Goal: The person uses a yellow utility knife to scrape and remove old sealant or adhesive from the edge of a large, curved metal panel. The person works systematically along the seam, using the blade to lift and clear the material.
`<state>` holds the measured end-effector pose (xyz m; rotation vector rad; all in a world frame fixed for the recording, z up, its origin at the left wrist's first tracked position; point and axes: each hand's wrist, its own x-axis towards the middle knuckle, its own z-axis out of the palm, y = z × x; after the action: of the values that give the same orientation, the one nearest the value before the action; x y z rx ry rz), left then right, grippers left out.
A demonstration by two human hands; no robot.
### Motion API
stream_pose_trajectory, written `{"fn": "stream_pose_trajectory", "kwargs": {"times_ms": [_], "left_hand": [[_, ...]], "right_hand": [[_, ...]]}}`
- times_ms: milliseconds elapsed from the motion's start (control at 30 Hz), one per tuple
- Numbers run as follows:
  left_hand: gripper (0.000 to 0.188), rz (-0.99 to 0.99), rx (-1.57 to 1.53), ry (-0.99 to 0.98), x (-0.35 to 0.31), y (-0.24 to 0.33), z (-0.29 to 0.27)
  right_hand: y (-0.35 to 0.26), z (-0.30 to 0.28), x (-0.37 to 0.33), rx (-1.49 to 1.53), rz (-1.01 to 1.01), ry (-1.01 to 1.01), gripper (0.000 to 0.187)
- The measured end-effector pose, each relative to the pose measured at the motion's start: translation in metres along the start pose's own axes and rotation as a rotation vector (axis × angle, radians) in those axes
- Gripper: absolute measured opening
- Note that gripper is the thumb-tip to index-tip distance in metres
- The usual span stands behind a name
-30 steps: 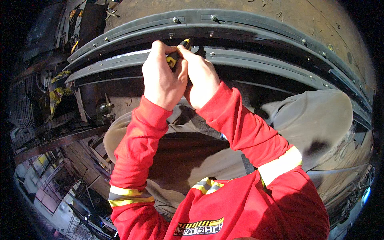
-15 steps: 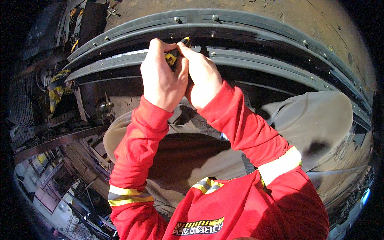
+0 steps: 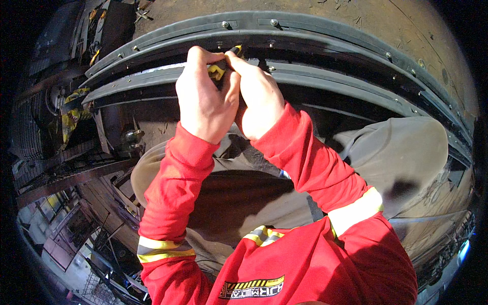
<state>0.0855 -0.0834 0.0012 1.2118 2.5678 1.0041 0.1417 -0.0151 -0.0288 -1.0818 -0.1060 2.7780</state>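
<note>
A slim black-and-yellow hand tool is held between my two hands, its narrow end pointing up and to the right. My left hand is closed around its left side, thumb and forefinger bent at the top. From the right, my right hand closes on it with the thumb laid along the tool near the tip. The fingers under both hands and most of the tool's body are hidden, so its exact kind cannot be made out. Just beyond the hands runs a long dark metal rail with bolts along it.
A second metal rail lies parallel on the near side, passing behind my hands. My bent knees are close below the rails. Dark metal parts and a yellow-black strip crowd the left. Brown ground stretches beyond the rails.
My left hand has shifted very slightly left and up. Both hands keep their grip on the tool, and the rails stay in place.
</note>
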Motion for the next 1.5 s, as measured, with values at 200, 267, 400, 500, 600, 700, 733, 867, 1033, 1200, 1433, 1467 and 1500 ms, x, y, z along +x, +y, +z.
{"fn": "stream_pose_trajectory", "kwargs": {"times_ms": [200,267,400,500,600,700,733,867,1033,1200,1433,1467,1500], "left_hand": [[0.023,-0.025,-0.025,0.005,0.001,0.002,-0.002],[0.022,0.0,-0.014,0.019,0.002,0.004,-0.005],[0.021,-0.017,-0.025,0.021,0.004,0.005,-0.007],[0.021,-0.02,-0.025,0.033,0.003,0.007,-0.007],[0.021,-0.004,-0.028,0.024,0.004,0.007,-0.007],[0.022,0.0,-0.02,0.033,0.003,0.008,-0.007],[0.023,0.017,0.002,0.043,0.003,0.006,-0.008],[0.025,0.066,0.006,0.075,0.004,0.0,-0.008],[0.025,0.07,0.014,0.079,0.005,0.006,-0.01],[0.025,0.069,0.037,0.077,0.007,0.008,-0.011],[0.025,0.092,0.008,0.094,0.007,0.006,-0.011],[0.025,0.081,0.003,0.089,0.008,0.007,-0.011],[0.025,0.071,-0.004,0.084,0.008,0.008,-0.011]], "right_hand": [[-0.001,0.003,-0.004,-0.043,-0.039,0.01,0.023],[-0.002,0.005,-0.006,-0.048,-0.044,0.002,0.023],[-0.001,0.009,-0.008,0.003,-0.039,-0.017,0.021],[-0.001,0.01,-0.009,-0.013,-0.059,-0.029,0.021],[0.0,0.006,-0.004,-0.02,-0.06,-0.028,0.022],[-0.003,0.009,-0.007,-0.037,-0.043,0.005,0.022],[-0.003,0.011,-0.01,-0.045,-0.035,0.019,0.022],[-0.002,0.014,-0.013,-0.058,-0.063,0.018,0.023],[-0.002,0.012,-0.008,-0.045,-0.039,0.0,0.024],[-0.003,0.016,-0.011,-0.031,-0.057,-0.004,0.023],[-0.004,0.02,-0.015,-0.022,-0.046,0.002,0.023],[-0.004,0.02,-0.014,-0.017,-0.045,0.0,0.023],[-0.004,0.019,-0.013,-0.012,-0.046,-0.002,0.023]]}}
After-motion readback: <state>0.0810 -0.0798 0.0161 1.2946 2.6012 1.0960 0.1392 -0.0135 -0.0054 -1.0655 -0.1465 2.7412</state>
